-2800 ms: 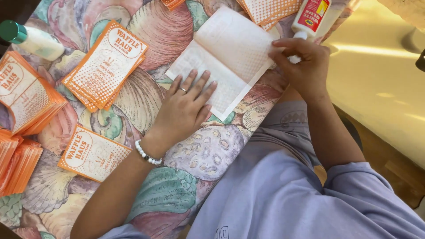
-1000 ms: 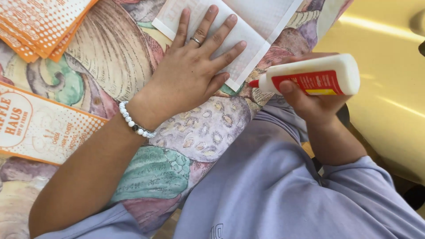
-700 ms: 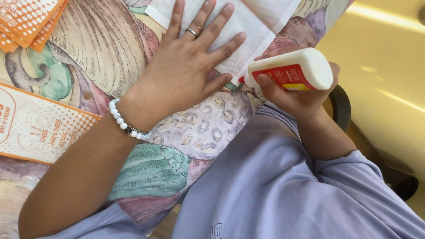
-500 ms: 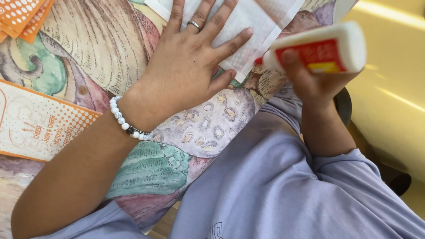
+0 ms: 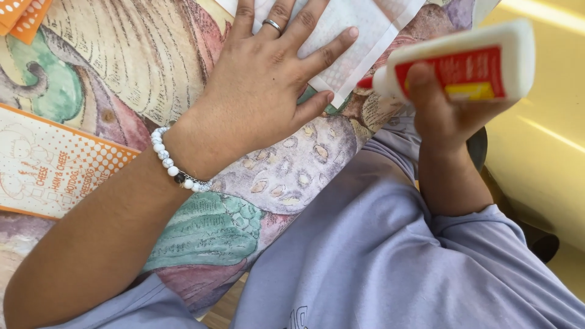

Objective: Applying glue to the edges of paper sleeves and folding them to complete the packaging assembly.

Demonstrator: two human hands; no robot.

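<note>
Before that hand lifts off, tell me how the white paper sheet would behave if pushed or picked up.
The white paper sheet looks thin and flat, so it would probably flop when lifted by one edge. The left hand lies spread on it, suggesting it may slide on the patterned tablecloth if pushed. Likely very light.

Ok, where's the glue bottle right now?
In the head view the glue bottle is at upper right, held on its side in the right hand, its red tip just off the white paper's corner.
</note>
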